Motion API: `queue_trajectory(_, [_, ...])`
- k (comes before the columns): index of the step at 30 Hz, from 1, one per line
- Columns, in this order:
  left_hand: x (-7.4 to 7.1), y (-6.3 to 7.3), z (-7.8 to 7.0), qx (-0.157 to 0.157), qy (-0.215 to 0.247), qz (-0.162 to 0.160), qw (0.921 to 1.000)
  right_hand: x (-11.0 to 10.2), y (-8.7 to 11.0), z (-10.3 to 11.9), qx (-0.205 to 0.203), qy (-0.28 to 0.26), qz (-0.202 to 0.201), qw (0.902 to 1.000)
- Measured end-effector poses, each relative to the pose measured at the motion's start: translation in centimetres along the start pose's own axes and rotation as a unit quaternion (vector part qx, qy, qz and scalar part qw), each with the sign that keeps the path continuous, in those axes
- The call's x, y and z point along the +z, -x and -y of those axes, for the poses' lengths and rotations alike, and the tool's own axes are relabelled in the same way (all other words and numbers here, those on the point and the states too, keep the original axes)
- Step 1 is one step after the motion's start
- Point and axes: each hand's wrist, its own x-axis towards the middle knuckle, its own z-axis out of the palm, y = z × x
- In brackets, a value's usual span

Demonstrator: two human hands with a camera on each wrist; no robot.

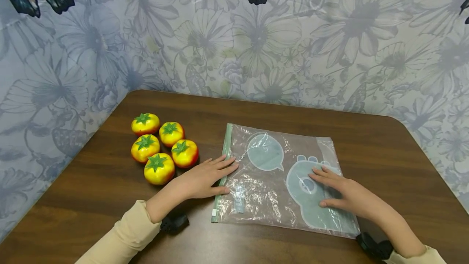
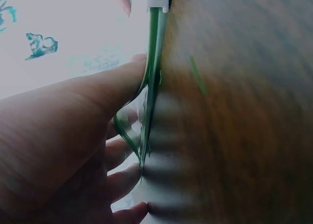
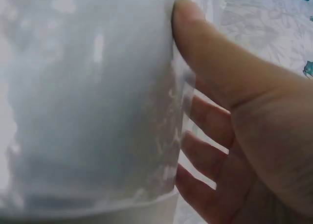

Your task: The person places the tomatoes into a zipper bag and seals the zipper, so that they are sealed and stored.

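A clear zip bag (image 1: 264,199) with pale blue-green printed shapes lies flat on the wooden table. Its green zip strip (image 1: 228,137) runs down the left side, with a white slider (image 1: 214,212) at the near corner. My left hand (image 1: 205,178) rests across that strip, fingers extended onto the plastic. Seen from the left wrist, the thumb and fingertips touch the green strip (image 2: 154,43), which bows apart beside them. On the bag's right part, over the larger printed shape, rests my right hand (image 1: 348,194) with fingers outstretched.
Several yellow-red fruits with green leafy tops, tomato or persimmon shaped (image 1: 159,169), are grouped left of the bag, close to my left forearm. The brown table (image 1: 293,117) has its far edge against a flower-patterned cloth (image 1: 256,52).
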Motion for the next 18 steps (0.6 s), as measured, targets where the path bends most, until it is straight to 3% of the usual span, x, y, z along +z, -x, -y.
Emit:
queue_trajectory(5, [-0.2, 0.0, 0.0, 0.005, -0.007, 0.001, 1.0000, -0.3, -0.2, 0.5, 0.008, 0.046, -0.029, 0.9985])
queue_trajectory(8, [-0.2, 0.0, 0.1, 0.004, -0.010, 0.001, 0.9999, -0.3, -0.8, 0.9, -0.013, 0.063, -0.041, 0.9971])
queue_trajectory(14, [0.0, 0.0, 0.1, 0.001, -0.006, 0.003, 1.0000, 0.3, -2.3, 1.5, -0.088, 0.020, -0.014, 0.9958])
queue_trajectory(18, [0.0, 0.0, 0.1, 0.002, -0.003, 0.004, 1.0000, 0.4, -2.7, 1.5, -0.098, -0.002, 0.006, 0.9952])
